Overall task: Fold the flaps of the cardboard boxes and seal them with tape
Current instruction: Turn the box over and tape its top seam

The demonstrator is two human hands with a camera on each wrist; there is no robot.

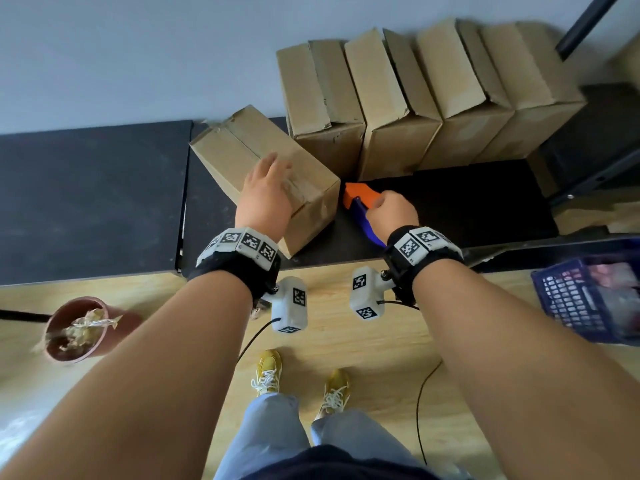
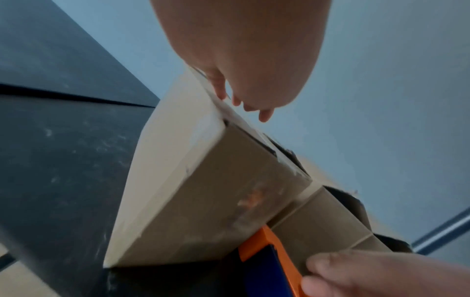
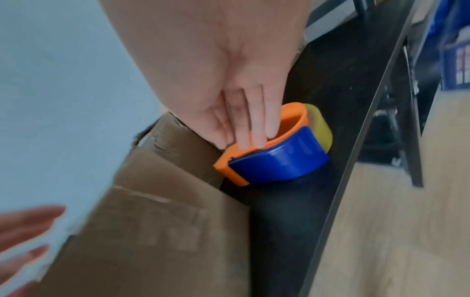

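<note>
A closed cardboard box (image 1: 239,147) (image 2: 203,191) (image 3: 165,221) lies at an angle on the black table (image 1: 467,202), with old tape traces on its near end. My left hand (image 1: 272,174) (image 2: 244,84) rests flat on its top, fingers straight. Just right of the box's near corner, my right hand (image 1: 391,211) (image 3: 241,100) holds an orange and blue tape dispenser (image 1: 358,195) (image 2: 267,251) (image 3: 277,160). Its fingers reach inside the orange loop, and the dispenser sits on the table. A yellowish tape roll (image 3: 320,124) shows behind the blue cover.
Several more cardboard boxes (image 1: 381,98) stand in a row against the wall at the back right. A blue plastic basket (image 1: 588,292) sits low on the right and a brown pot (image 1: 76,327) on the wooden floor at left. The table's front edge runs just below both wrists.
</note>
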